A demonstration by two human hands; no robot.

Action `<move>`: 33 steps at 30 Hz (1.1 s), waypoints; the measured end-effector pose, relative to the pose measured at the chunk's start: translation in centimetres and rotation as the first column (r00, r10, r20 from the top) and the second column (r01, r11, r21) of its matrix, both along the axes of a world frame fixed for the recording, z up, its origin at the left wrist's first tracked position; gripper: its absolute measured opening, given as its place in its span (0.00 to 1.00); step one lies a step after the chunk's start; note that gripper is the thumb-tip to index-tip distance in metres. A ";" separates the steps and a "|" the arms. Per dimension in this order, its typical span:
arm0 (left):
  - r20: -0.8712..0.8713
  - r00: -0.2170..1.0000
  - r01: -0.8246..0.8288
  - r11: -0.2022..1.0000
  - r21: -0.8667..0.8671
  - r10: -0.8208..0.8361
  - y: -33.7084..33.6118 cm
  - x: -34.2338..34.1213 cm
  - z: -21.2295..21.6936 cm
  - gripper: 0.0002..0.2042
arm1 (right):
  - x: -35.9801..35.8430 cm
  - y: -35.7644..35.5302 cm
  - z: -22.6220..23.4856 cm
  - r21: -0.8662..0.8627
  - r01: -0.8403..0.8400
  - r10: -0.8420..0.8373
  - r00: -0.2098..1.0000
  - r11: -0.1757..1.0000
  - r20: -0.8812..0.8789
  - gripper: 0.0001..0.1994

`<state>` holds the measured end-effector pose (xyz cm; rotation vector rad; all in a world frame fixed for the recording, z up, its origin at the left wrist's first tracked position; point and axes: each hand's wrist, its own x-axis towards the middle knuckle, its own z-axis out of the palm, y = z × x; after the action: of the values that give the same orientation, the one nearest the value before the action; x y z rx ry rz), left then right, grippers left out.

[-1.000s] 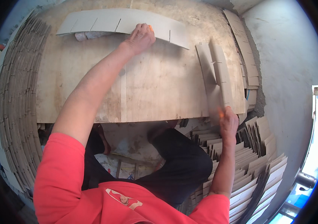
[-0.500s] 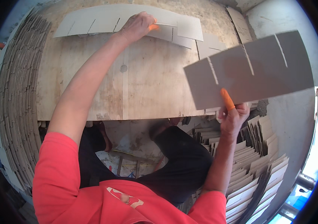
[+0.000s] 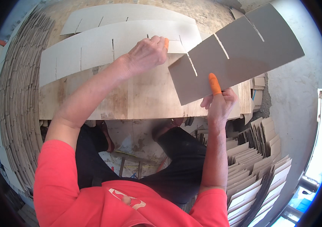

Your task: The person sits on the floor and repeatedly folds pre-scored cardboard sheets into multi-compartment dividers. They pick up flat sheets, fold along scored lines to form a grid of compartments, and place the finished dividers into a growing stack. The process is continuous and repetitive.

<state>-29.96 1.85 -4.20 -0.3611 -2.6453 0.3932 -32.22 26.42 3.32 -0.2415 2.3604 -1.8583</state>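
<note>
Grey slotted strip (image 3: 236,56): one, being held up tilted at the right, above the table (image 3: 145,98).
Right hand (image 3: 219,104): gripping its near edge.
Left hand (image 3: 145,56): pressing closed fingers on the nearer of two pale slotted strips (image 3: 104,45) lying across the table.
Cardboard stacks (image 3: 13,94): flanking left and right.

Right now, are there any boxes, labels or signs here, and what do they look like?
No finished boxes, labels or signs; only slotted cardboard pieces.
Grey sheet: held up by the right hand, long with three slits.
Pale sheet: flat on the board under the left hand, long, slotted.
Second pale sheet: behind it, same shape.
Left stack: brown edges, curved row.
Right stack: tan pieces, on edge.
</note>
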 end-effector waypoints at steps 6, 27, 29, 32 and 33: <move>-0.092 0.994 0.069 0.996 0.056 -0.064 0.0 1.1 0.5 0.18 | -0.1 -0.4 -0.6 0.015 0.003 -0.003 1.000 1.000 0.025 0.11; -0.087 0.990 0.123 0.977 0.175 -0.109 2.2 3.8 0.4 0.19 | -0.7 -1.5 -3.5 -0.053 -0.100 0.095 0.992 0.994 -0.085 0.07; -0.131 0.982 0.158 0.971 0.181 -0.135 2.1 3.8 0.3 0.18 | -0.8 -1.6 -3.3 -0.011 -0.110 0.108 0.988 0.994 -0.107 0.06; -0.169 0.960 0.252 0.952 0.173 -0.223 3.1 4.2 0.2 0.17 | -0.9 -2.0 -3.6 -0.062 -0.095 0.091 0.994 0.994 -0.062 0.06; -0.181 0.948 0.291 0.942 0.167 -0.261 3.6 4.6 0.3 0.16 | -0.9 -2.1 -3.6 -0.097 -0.081 0.078 0.996 0.992 -0.037 0.06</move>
<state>-25.37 5.45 -3.93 -0.6047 -2.4079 0.0711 -33.14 24.31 -0.27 -0.3742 2.2468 -1.9507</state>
